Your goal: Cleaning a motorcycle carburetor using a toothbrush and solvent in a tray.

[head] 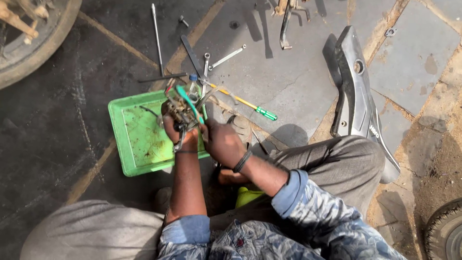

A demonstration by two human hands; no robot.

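Hands meet above a green tray (139,139): left hand (175,130) grips a grimy carburettor (182,111), right hand (222,143) closes on a teal-handled tool (188,102) against it. Beyond lie a green-handled screwdriver (250,107), spanners (226,58) and a dark side panel (356,91).

Ground: grey stone paving slabs (298,77), oil-darkened toward 9 o'clock. Green square plastic tray (139,132) at centre, stained. Yellow-shafted screwdriver with green handle (250,107) at 1 o'clock of tray. Steel wrenches (226,57) and long steel rod (157,37) at 12 o'clock. Black plastic body panel (358,96) at 3 o'clock.
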